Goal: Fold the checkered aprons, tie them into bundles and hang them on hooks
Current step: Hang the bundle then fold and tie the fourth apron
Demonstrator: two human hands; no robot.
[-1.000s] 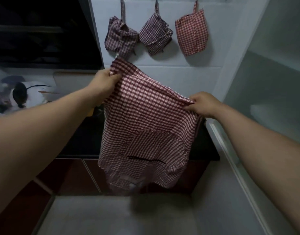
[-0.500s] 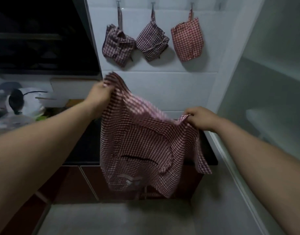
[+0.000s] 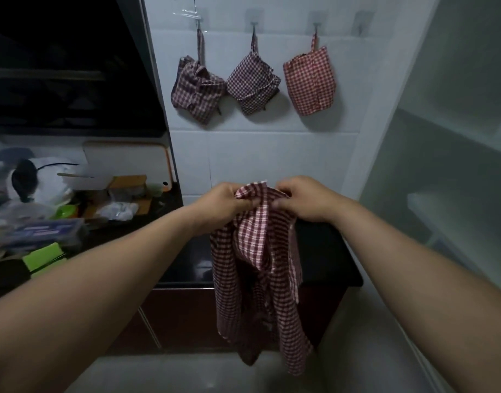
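Note:
A red-and-white checkered apron (image 3: 255, 268) hangs folded lengthwise in front of me, its top edge bunched between both hands. My left hand (image 3: 225, 204) grips the top on the left, my right hand (image 3: 306, 199) pinches it on the right, and the two hands nearly touch. On the white tiled wall above hang three tied bundles: a dark-red plaid one (image 3: 197, 90), a dark checkered one (image 3: 252, 86) and a bright red checkered one (image 3: 310, 83), each on its own hook. A fourth hook (image 3: 362, 22) at the right is bare.
A black countertop (image 3: 326, 251) lies under the apron, with dark red cabinet doors (image 3: 184, 316) below. To the left the counter is cluttered with a white cutting board (image 3: 127, 163), boxes and plastic bags. A pale cabinet side (image 3: 442, 137) stands at the right.
My hands have come together, from wide apart to almost touching, and dropped lower. The apron, earlier spread flat, now hangs doubled in a narrow strip.

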